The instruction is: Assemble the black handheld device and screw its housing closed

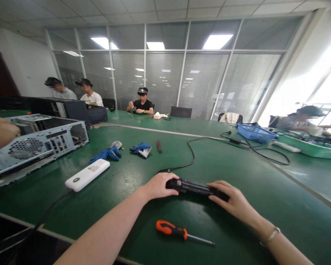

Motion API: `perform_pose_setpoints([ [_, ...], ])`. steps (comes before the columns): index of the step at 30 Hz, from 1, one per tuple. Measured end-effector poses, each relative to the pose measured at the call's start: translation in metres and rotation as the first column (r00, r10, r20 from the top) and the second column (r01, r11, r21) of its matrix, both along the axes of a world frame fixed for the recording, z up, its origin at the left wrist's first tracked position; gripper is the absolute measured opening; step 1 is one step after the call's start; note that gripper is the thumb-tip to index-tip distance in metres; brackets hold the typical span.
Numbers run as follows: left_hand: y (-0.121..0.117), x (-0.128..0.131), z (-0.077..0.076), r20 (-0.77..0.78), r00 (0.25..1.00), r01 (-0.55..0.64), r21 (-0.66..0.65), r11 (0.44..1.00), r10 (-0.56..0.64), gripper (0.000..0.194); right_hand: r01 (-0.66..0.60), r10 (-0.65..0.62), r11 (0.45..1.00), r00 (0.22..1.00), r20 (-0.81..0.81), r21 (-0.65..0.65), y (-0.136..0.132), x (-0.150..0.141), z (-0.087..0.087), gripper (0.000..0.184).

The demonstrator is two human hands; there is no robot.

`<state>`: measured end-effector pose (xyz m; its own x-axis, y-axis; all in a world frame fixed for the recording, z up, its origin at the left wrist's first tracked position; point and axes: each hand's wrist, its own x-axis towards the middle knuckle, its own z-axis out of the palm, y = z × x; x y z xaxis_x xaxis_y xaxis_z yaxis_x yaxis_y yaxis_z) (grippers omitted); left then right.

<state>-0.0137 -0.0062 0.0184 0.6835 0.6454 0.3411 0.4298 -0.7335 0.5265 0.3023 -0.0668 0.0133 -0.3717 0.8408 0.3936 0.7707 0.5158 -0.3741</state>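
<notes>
A long, narrow black device (194,187) is held level just over the green table, across the middle of the view. Its exact kind does not show. My left hand (160,186) grips its left end, thumb in front and fingers behind. Around the right end wraps my right hand (231,197), which partly hides it. A black cable (193,152) runs from behind my left hand toward the back right; whether it joins the device is hidden. Nearer to me lies a screwdriver (172,230) with an orange and black handle, its shaft pointing right.
A white power strip (88,175), blue gloves (107,152) and a brown bar (159,146) lie to the left and ahead. An open computer case (44,147) stands at left, another person's arm (1,132) over it. Blue (256,133) and green (311,147) baskets sit at right. Several people sit around.
</notes>
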Motion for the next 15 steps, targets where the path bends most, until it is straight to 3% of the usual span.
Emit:
perform_pose_setpoints([
  [3, 0.0, 0.001, -0.001, -0.009, 1.0, -0.004, 0.011, 1.0, 0.004, 0.051, -0.019, 0.022, 0.993, 0.999, 0.029, -0.116, 0.0, 0.004, 0.0, 0.042],
  [9, 0.002, 0.0, -0.002, 0.004, 0.999, -0.036, 0.097, 0.995, 0.035, 0.057, 0.019, -0.013, 0.991, 0.999, 0.048, -0.129, 0.004, 0.007, 0.002, 0.043],
  [12, 0.004, -0.002, -0.002, 0.056, 0.995, -0.095, 0.142, 0.985, 0.088, 0.059, 0.12, -0.113, 0.988, 0.991, 0.074, -0.095, 0.012, 0.025, -0.004, 0.046],
  [15, 0.006, -0.005, -0.004, 0.081, 0.988, -0.143, 0.165, 0.976, 0.131, 0.051, 0.305, -0.299, 0.95, 0.95, 0.09, -0.067, 0.021, 0.052, -0.014, 0.051],
])
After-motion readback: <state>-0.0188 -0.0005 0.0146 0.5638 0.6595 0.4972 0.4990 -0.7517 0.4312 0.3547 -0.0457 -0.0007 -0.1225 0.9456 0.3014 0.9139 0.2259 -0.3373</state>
